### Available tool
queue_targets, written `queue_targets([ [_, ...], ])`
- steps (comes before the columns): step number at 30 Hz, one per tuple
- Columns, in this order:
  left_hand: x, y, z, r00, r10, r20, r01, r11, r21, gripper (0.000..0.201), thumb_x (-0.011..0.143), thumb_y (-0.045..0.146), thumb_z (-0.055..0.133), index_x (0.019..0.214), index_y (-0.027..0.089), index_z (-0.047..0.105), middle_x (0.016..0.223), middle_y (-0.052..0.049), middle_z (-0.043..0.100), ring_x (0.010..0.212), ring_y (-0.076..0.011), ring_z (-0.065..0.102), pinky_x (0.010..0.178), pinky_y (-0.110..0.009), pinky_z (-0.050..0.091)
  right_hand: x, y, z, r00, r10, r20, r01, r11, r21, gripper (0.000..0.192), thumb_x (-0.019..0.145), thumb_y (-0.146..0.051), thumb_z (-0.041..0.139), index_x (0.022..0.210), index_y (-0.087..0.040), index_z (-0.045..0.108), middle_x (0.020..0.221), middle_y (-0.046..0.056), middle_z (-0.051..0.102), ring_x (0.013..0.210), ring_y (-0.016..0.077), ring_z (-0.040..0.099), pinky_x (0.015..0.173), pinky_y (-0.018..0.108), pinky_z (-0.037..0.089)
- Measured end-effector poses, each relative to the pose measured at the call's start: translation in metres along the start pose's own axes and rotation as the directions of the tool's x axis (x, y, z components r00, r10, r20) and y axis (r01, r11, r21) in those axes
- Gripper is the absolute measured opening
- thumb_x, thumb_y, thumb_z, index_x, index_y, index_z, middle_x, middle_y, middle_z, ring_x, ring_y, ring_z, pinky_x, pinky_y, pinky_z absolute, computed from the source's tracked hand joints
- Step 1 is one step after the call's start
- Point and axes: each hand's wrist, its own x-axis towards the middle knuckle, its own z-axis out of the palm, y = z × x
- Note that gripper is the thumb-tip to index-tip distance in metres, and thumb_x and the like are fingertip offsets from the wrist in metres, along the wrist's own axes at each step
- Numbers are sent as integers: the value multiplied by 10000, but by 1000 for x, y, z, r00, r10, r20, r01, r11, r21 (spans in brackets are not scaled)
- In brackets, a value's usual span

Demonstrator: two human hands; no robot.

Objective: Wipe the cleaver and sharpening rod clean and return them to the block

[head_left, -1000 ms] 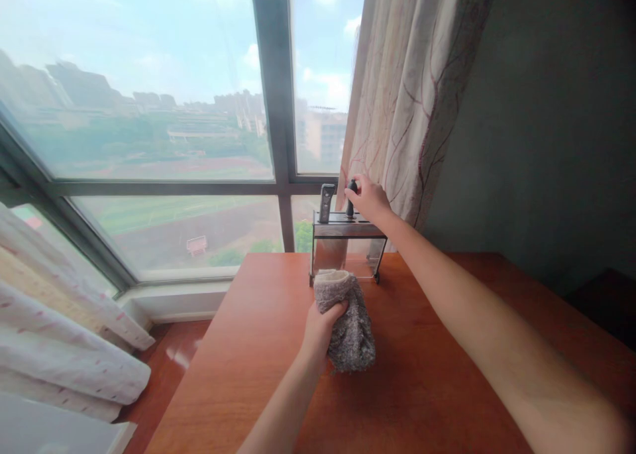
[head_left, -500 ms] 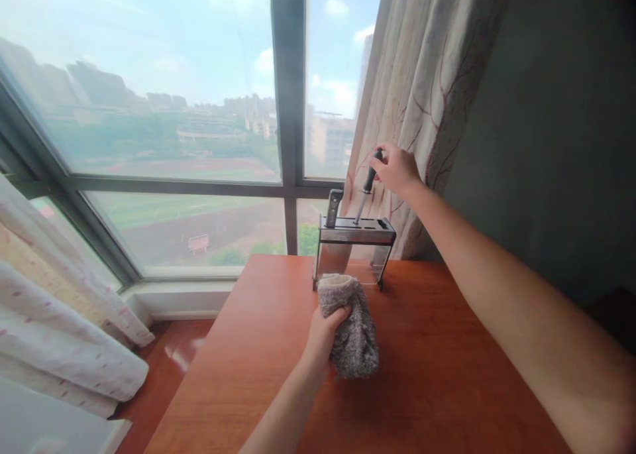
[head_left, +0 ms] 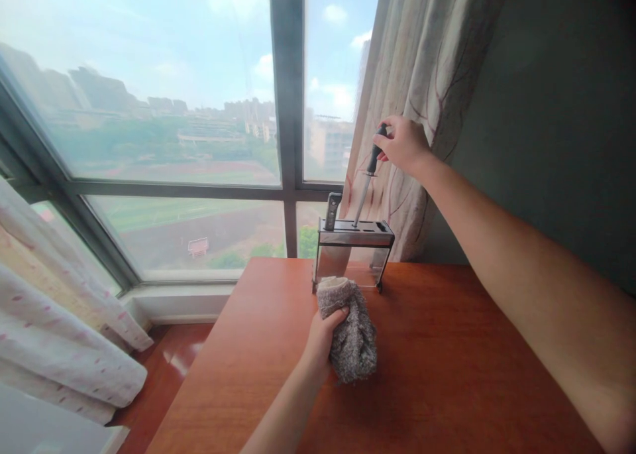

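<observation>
Likely a home, patterned curtains (head_left: 422,50), wooden table (head_left: 437,354)

Above our right hand (head_left: 403,144) we have open air; behind it hangs a beige, branch-patterned fabric curtain (head_left: 415,76). The silver-topped, clear-sided rack (head_left: 355,239) hems in the tip of our slim metal rod with a black handle (head_left: 376,159), and a black riveted knife handle (head_left: 332,210) stands to its left. A grey fluffy cloth (head_left: 352,341) blocks our low frontal approach; we could pass over the reddish-brown wooden tabletop (head_left: 447,348) rightward.
</observation>
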Motion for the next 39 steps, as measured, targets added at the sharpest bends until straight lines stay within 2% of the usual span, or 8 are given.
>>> queue_targets([
  [6, 0, 0, 0, 1000, -8, -5, 8, 1000, 2, 334, 690, 256, 707, 977, 108, 620, 833, -100, 708, 741, -229, 670, 700, -315, 497, 11, -6, -13, 1000, -2, -29, 1, 1000, -31, 313, 835, -274, 608, 1094, -102, 575, 794, 44, 652, 596, 130, 646, 625, 293, 532],
  [14, -3, 2, 2, 1000, -25, 9, 26, 997, -66, 349, 701, 250, 712, 1008, 108, 626, 873, -104, 715, 792, -245, 682, 739, -332, 516, 6, -25, -56, 992, -27, -126, 39, 995, 94, 232, 837, -385, 620, 1048, -298, 579, 806, -12, 639, 551, 132, 591, 550, 327, 530],
  [21, -5, 14, 3, 990, -143, -8, 132, 932, -337, 350, 763, 304, 660, 1047, 101, 631, 880, -113, 728, 830, -265, 691, 816, -385, 530, -74, -20, -90, 962, -87, -257, 167, 936, 309, 197, 798, -427, 663, 976, -355, 619, 823, -19, 679, 545, 177, 604, 516, 375, 508],
  [24, -1, 20, 1, 996, -81, -25, 62, 894, -443, 323, 792, 309, 629, 1049, 113, 638, 915, -107, 731, 899, -273, 682, 874, -403, 515, -124, -11, -91, 963, 33, -266, 81, 910, 407, 178, 854, -388, 601, 1023, -336, 613, 887, -4, 707, 650, 178, 654, 551, 334, 517],
  [27, 2, 28, -3, 1000, 8, -22, -18, 857, -516, 312, 815, 335, 602, 1052, 138, 649, 970, -100, 727, 989, -281, 656, 928, -417, 489, -177, 4, -82, 923, 248, -296, -49, 835, 548, 194, 820, -343, 639, 997, -269, 610, 870, 22, 722, 607, 156, 658, 507, 275, 519],
  [31, 3, 40, -6, 994, 73, -77, -104, 821, -561, 267, 828, 363, 578, 987, 169, 671, 932, -77, 734, 1027, -265, 640, 955, -392, 477, -244, 31, -64, 875, 451, -178, -214, 689, 692, 275, 779, -326, 681, 1023, -248, 583, 894, 36, 715, 575, 137, 651, 497, 243, 527],
  [36, 2, 50, -12, 975, 108, -192, -199, 805, -559, 229, 870, 326, 497, 859, 187, 680, 826, -51, 740, 859, -211, 682, 888, -353, 515, -308, 70, -44, 789, 570, 226, -526, 439, 728, 315, 748, -362, 715, 980, -224, 552, 958, 56, 688, 713, 173, 682, 607, 277, 559],
  [39, 4, 55, -16, 959, 169, -228, -270, 788, -553, 224, 869, 295, 487, 811, 189, 676, 791, -35, 735, 779, -181, 683, 829, -323, 536, -330, 84, -33, 705, 562, 432, -686, 386, 617, 345, 729, -407, 729, 952, -186, 586, 884, 55, 678, 709, 182, 678, 622, 276, 543],
])
